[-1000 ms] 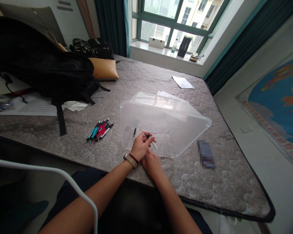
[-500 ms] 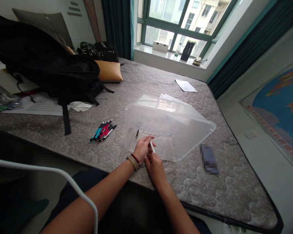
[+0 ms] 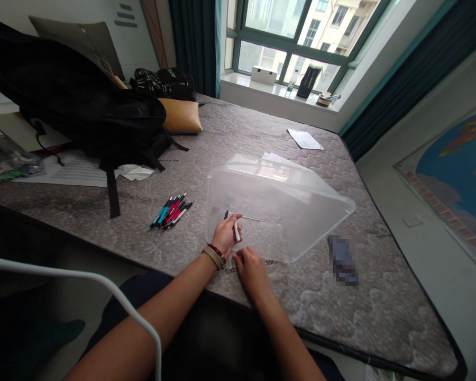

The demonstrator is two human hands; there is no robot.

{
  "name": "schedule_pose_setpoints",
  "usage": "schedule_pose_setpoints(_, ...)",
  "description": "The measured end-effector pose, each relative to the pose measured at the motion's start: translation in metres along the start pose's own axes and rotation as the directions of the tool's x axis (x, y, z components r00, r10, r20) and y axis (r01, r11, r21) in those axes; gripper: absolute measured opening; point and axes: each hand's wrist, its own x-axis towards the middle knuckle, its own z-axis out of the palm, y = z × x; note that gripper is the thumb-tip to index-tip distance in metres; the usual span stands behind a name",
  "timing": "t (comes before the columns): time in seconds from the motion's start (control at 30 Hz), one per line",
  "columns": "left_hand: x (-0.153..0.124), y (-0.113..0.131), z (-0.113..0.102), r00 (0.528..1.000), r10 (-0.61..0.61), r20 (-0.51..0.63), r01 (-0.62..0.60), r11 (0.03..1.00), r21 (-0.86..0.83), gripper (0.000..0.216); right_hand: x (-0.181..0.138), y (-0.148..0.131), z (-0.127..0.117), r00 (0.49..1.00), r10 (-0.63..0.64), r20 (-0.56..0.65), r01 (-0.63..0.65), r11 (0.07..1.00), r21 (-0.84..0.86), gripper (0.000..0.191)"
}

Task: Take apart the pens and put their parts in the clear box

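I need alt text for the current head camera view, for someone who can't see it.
A person's left hand holds a white pen barrel at a clear plastic bin, with the right hand close beside it. To the bin's left, turquoise, red and white pens lie piled on a grey quilted mattress.

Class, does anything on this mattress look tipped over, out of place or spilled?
Yes: the see-through plastic bin appears to lie on its side, opening towards the hands, rather than standing upright. A thin rod seems to lie loose inside, beyond the left hand. I see no spill.
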Motion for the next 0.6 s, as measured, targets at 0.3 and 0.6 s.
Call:
schedule_pose_setpoints(0.3, 0.004, 0.007, -0.003, 0.997, 0.077, 0.017, -0.078, 0.991, 0.111, 0.044, -0.007, -0.001, -0.004, 0.992, -0.084, 0.094, 0.075, 0.992, 0.103, 0.006)
schedule_pose_setpoints(0.6, 0.003, 0.007, -0.005, 0.997, 0.068, 0.041, -0.072, 0.991, 0.109, 0.046, 0.002, 0.019, -0.031, 0.856, 0.467, -0.225, -0.058, 0.517, 0.854, 0.041)
